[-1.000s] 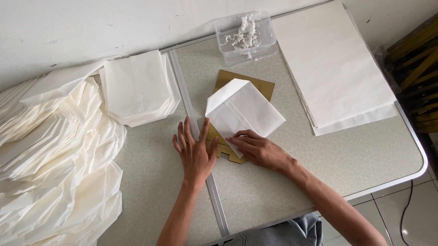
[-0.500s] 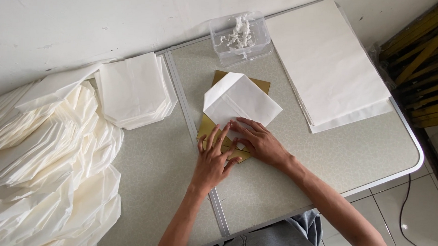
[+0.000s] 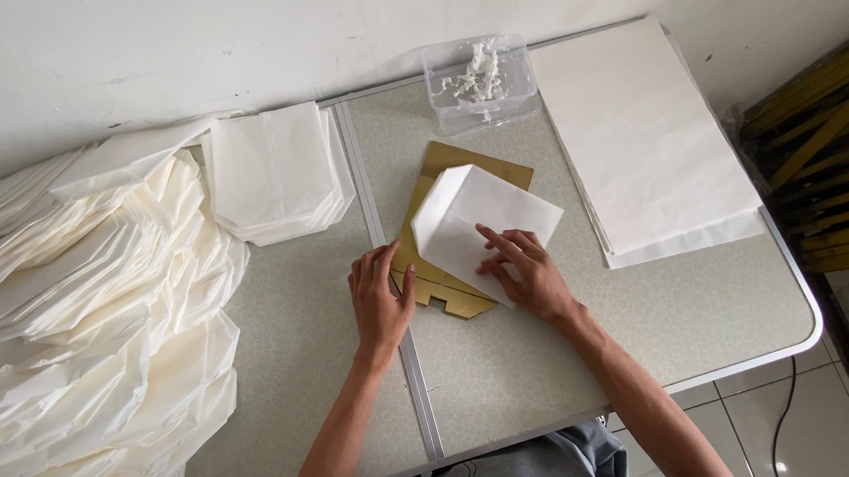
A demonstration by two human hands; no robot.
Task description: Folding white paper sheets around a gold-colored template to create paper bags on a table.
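Table (image 3: 700,330) grey, speckled, centre seam running near to far. Stack of white sheets (image 3: 647,140) far right; folded pile (image 3: 276,174) far left. Gold template (image 3: 463,232) at centre, long axis near-left to far-right. Folded white sheet (image 3: 487,221) on template. Right hand (image 3: 528,272) flat on sheet's near edge, fingers spread, gripping nothing. Left hand (image 3: 380,304) flat just left of sheet, at template's near-left edge, fingers loosely together, also holding nothing.

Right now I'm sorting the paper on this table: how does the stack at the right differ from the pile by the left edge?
The flat stack of sheets lies squared and unfolded, edges lined up; the heap of folded bags is fanned, overlapping and spills over the table edge. The stack looks bright white; the heap looks creamier. Neither is touched: the left hand and right hand rest at the folded sheet between them. Both are paper.
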